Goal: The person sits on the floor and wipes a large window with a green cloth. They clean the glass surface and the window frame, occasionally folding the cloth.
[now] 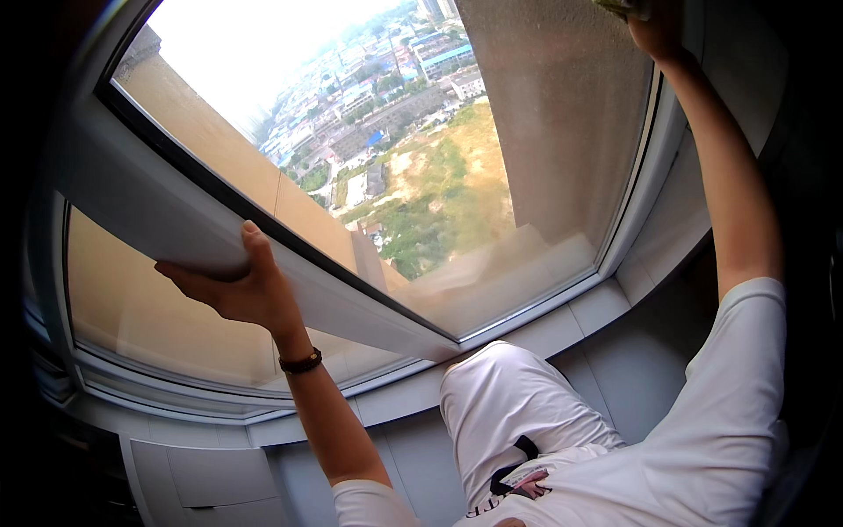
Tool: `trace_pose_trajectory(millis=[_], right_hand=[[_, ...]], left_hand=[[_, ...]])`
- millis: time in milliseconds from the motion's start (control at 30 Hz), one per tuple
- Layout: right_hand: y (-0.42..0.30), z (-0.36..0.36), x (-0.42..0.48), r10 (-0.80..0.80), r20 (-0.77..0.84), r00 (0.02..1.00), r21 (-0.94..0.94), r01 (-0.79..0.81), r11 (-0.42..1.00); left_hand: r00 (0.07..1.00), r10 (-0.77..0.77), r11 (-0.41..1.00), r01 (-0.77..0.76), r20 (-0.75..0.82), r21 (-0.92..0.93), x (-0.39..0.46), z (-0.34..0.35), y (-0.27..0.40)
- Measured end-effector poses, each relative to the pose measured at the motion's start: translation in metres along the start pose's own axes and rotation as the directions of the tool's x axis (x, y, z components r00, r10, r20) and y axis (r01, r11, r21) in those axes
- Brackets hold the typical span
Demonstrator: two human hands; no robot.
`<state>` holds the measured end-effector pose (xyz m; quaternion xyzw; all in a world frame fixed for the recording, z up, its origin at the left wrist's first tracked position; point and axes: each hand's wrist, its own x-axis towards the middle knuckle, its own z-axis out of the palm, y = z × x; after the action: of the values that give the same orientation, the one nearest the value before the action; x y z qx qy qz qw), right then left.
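My left hand (pixel 253 283) grips the wide white window post (pixel 191 211) between two panes. The thumb presses on its near face, beside the black seal, and the other fingers wrap around its edge. A dark bracelet (pixel 301 361) circles that wrist. At the top right edge of the picture, my right hand (pixel 655 33) is raised on an outstretched arm. It holds a yellowish-green cloth (pixel 619 6), of which only a small part shows. This hand is near the upper right side of the large window pane (pixel 435 217); whether the cloth touches the glass cannot be seen.
A narrower pane (pixel 151 283) lies left of the post. My raised knee (pixel 494 375) is by the tiled window ledge (pixel 596 306). A pale cabinet (pixel 217 474) stands at lower left. Through the glass, buildings and grassy ground appear far below.
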<state>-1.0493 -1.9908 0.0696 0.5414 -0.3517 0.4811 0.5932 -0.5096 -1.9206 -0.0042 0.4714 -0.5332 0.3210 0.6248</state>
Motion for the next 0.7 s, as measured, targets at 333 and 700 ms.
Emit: trace_pose_trajectory(millis=[333, 700], right_hand=[[0.003, 0.002, -0.001, -0.094, -0.029, 0.995, -0.18, 0.088, 0.98], [0.001, 0.006, -0.003, 0.068, -0.034, 0.997, 0.052, -0.067, 0.996]], left_hand=[[1.0, -0.02, 1.0, 0.02, -0.015, -0.023, 0.0, 0.001, 0.002], [0.999, 0.025, 0.999, -0.024, -0.021, 0.035, -0.001, 0.001, -0.001]])
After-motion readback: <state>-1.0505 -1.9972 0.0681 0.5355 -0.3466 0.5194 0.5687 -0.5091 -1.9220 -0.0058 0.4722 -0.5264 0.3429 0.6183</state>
